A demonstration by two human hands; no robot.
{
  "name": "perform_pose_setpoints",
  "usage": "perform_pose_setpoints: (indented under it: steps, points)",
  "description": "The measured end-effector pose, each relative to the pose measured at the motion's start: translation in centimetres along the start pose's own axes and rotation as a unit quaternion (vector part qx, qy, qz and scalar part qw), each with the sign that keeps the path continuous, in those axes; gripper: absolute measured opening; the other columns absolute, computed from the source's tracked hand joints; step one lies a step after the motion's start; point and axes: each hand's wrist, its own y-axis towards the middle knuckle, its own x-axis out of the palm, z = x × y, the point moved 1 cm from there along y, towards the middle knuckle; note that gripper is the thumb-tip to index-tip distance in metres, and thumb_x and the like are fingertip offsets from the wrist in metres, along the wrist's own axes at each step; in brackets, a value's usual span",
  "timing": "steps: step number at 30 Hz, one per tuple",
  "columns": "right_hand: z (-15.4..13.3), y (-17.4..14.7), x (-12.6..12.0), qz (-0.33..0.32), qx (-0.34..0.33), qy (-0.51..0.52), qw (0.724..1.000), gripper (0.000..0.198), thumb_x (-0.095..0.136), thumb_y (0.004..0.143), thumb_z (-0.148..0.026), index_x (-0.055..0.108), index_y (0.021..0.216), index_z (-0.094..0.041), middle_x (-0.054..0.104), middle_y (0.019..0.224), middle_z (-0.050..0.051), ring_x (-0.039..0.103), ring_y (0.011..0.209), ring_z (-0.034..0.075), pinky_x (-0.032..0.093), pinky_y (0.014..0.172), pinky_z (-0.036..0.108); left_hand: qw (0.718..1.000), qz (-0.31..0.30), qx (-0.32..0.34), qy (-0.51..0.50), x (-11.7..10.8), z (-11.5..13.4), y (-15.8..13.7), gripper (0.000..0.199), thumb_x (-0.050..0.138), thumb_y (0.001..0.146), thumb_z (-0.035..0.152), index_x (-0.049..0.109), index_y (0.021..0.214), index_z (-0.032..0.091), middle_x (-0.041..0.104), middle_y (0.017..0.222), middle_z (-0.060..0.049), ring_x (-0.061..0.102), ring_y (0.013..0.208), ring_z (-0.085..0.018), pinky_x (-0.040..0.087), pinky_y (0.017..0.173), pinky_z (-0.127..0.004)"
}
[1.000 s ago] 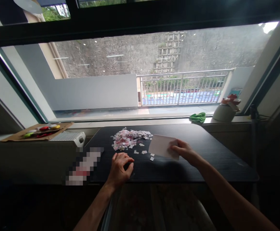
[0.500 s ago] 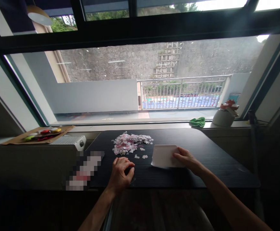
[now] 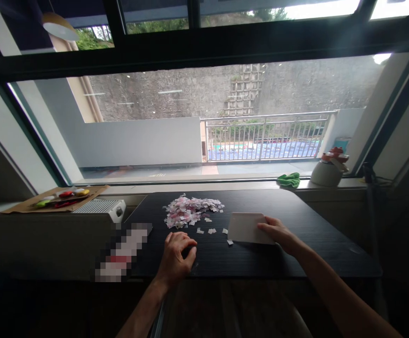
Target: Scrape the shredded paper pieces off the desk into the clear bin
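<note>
My right hand (image 3: pixel 276 233) grips the right end of a thin white plastic scraper (image 3: pixel 246 228), thumb on its near face and the other fingers behind. The scraper stands tilted on its long edge on the black table (image 3: pixel 324 234). At its left end lie a couple of loose paper scraps (image 3: pixel 230 242). My left hand (image 3: pixel 180 249) rests near the table's front edge, holding nothing, fingers loosely curled and thumb apart. Just beyond it is a heap of small torn paper pieces (image 3: pixel 186 211), white and pinkish, with a few strays to its right.
A blurred-out item (image 3: pixel 125 253) lies at the table's left edge. On the sill are a green cloth (image 3: pixel 289 180) and a spray bottle (image 3: pixel 327 171). A white heater (image 3: pixel 106 210) and cardboard with colourful items (image 3: pixel 55 198) are at left. A window borders the back.
My right hand has moved the scraper slightly to the right, and paper scraps now show at its left end. My left hand stays in place.
</note>
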Motion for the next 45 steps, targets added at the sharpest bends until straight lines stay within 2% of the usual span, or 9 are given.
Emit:
perform_pose_setpoints:
  steps: [4, 7, 13, 18, 23, 30, 35, 40, 45]
  points:
    - [0.3, 0.2, -2.2, 0.044, -0.012, 0.016, 0.999, 0.018, 0.065, 0.07, -0.022, 0.067, 0.087, -0.017, 0.071, 0.072, 0.004, 0.064, 0.063, 0.018, 0.05, 0.056, 0.028, 1.0, 0.002, 0.002, -0.002, 0.1, -0.1, 0.0, 0.016, 0.055, 0.075, 0.026, 0.07, 0.079, 0.024, 0.068, 0.084, -0.004, 0.062, 0.099, -0.027, 0.033, 0.104, -0.059]
    - [0.3, 0.9, -1.8, 0.059, -0.038, 0.044, 0.997, 0.018, 0.068, 0.069, -0.023, 0.067, 0.087, -0.019, 0.071, 0.075, 0.004, 0.064, 0.063, 0.017, 0.051, 0.055, 0.028, 1.0, 0.003, 0.001, 0.0, 0.2, -0.2, -0.1, 0.016, 0.055, 0.075, 0.025, 0.07, 0.079, 0.023, 0.068, 0.085, -0.004, 0.061, 0.1, -0.027, 0.031, 0.105, -0.059]
    - [0.1, 1.9, 0.3, 0.033, -0.052, 0.036, 0.997, 0.023, 0.071, 0.066, -0.022, 0.068, 0.089, -0.019, 0.073, 0.082, 0.004, 0.066, 0.069, 0.018, 0.054, 0.061, 0.029, 1.0, 0.005, 0.006, 0.003, 0.0, -0.1, 0.0, 0.015, 0.055, 0.076, 0.024, 0.069, 0.078, 0.024, 0.068, 0.084, -0.004, 0.061, 0.098, -0.025, 0.031, 0.104, -0.056]
    - [0.0, 1.3, -1.5, -0.012, -0.034, -0.009, 0.999, 0.017, 0.071, 0.065, -0.02, 0.07, 0.082, -0.017, 0.073, 0.077, 0.004, 0.066, 0.067, 0.018, 0.053, 0.058, 0.027, 1.0, -0.008, 0.009, 0.0, -0.2, 0.1, 0.0, 0.015, 0.055, 0.078, 0.024, 0.07, 0.08, 0.024, 0.067, 0.083, -0.003, 0.059, 0.099, -0.024, 0.03, 0.107, -0.053]
    - [-0.3, 1.2, -2.0, 0.013, -0.061, 0.008, 0.998, 0.014, 0.071, 0.068, -0.018, 0.069, 0.082, -0.018, 0.073, 0.08, 0.005, 0.066, 0.07, 0.018, 0.053, 0.062, 0.028, 0.999, -0.026, 0.014, 0.023, -0.2, 0.2, 0.1, 0.016, 0.055, 0.078, 0.024, 0.071, 0.081, 0.024, 0.067, 0.085, -0.003, 0.059, 0.1, -0.024, 0.028, 0.108, -0.055]
    - [-1.5, 2.0, 1.2, -0.059, -0.045, 0.022, 0.997, 0.016, 0.074, 0.063, -0.012, 0.068, 0.077, -0.017, 0.072, 0.075, 0.003, 0.065, 0.068, 0.017, 0.053, 0.064, 0.029, 0.994, -0.088, 0.041, 0.048, -0.3, 0.9, 0.3, 0.019, 0.057, 0.078, 0.024, 0.073, 0.089, 0.023, 0.065, 0.091, -0.004, 0.057, 0.101, -0.025, 0.027, 0.107, -0.06]
    - [-1.6, 0.5, -1.3, -0.152, -0.048, -0.02, 0.987, 0.022, 0.078, 0.059, -0.021, 0.07, 0.078, -0.016, 0.072, 0.076, 0.002, 0.064, 0.068, 0.017, 0.05, 0.062, 0.027, 0.984, -0.165, 0.05, 0.042, 0.2, 3.4, 0.5, 0.025, 0.061, 0.078, 0.026, 0.071, 0.1, 0.024, 0.062, 0.1, -0.005, 0.055, 0.107, -0.026, 0.021, 0.109, -0.064]
    - [-0.4, -1.3, -4.6, -0.034, -0.06, -0.007, 0.998, 0.028, 0.08, 0.056, -0.029, 0.071, 0.08, -0.017, 0.073, 0.077, 0.003, 0.064, 0.068, 0.018, 0.05, 0.06, 0.028, 0.969, -0.226, 0.088, 0.051, 1.4, 6.3, 0.6, 0.026, 0.062, 0.082, 0.028, 0.069, 0.106, 0.021, 0.061, 0.105, -0.007, 0.053, 0.109, -0.025, 0.016, 0.112, -0.065]
    - [1.2, -3.1, -4.4, 0.004, -0.01, 0.006, 1.0, 0.023, 0.079, 0.054, -0.027, 0.071, 0.074, -0.019, 0.074, 0.073, 0.003, 0.066, 0.065, 0.019, 0.051, 0.058, 0.028, 0.965, -0.232, 0.111, 0.057, 1.8, 8.1, 0.4, 0.023, 0.06, 0.084, 0.027, 0.068, 0.105, 0.023, 0.061, 0.1, -0.006, 0.054, 0.106, -0.025, 0.015, 0.111, -0.067]
